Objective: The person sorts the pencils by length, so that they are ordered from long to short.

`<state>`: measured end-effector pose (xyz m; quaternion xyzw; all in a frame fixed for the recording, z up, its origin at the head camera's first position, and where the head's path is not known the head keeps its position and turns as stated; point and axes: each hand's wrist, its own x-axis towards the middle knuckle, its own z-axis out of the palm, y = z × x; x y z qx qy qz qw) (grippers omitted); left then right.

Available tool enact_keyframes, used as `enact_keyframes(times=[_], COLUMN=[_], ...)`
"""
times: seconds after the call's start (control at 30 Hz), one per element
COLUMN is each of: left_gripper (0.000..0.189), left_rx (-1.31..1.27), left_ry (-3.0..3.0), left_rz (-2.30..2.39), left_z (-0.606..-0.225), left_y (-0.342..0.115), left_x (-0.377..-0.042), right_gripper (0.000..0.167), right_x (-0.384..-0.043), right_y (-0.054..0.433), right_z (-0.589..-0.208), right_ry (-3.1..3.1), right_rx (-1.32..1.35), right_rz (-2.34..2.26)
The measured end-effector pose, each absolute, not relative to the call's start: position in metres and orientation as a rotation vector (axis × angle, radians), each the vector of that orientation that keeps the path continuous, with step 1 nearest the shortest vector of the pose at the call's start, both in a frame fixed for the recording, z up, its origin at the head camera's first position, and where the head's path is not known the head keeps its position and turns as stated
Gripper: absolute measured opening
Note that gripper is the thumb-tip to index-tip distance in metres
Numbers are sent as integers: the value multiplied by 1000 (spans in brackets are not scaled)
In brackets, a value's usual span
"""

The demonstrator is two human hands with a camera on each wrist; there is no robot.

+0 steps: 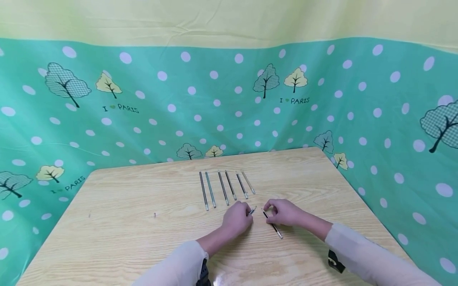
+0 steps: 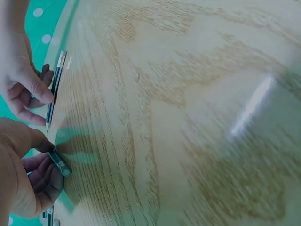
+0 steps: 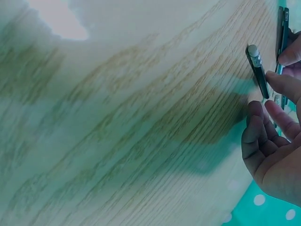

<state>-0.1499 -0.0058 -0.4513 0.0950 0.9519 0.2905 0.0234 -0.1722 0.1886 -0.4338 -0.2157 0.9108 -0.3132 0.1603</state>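
Note:
My left hand (image 1: 237,219) pinches a greenish pencil (image 1: 252,210) near the middle of the table; its capped end pokes out of the fingers in the left wrist view. Just to the right, my right hand (image 1: 284,212) has thumb and index finger around a black pencil (image 1: 274,228), whose eraser end points toward me. The two pencils' tips are close together but apart. Beyond the hands, several pencils lie side by side in a slanting row, among them a teal pencil (image 1: 210,189), a dark pencil (image 1: 230,185) and a natural-wood pencil (image 1: 248,182).
A light wood-grain table (image 1: 118,238) carries everything. Small marks or bits (image 1: 155,215) show on its left part. A green dotted cloth (image 1: 200,99) printed with trees hangs behind and along the right side.

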Motion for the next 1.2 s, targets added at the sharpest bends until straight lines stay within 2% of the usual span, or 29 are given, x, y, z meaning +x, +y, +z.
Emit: enact_keyframes(times=[1.2], left_gripper=[9], left_rx=[303], left_ry=[2784], left_rz=[1235], left_z=[-445], left_y=[-37], left_x=[-145], right_gripper=[24], right_x=[-169], right_y=[187], right_z=[-435], right_ry=[2605], right_rx=[-652], right_rz=[-871])
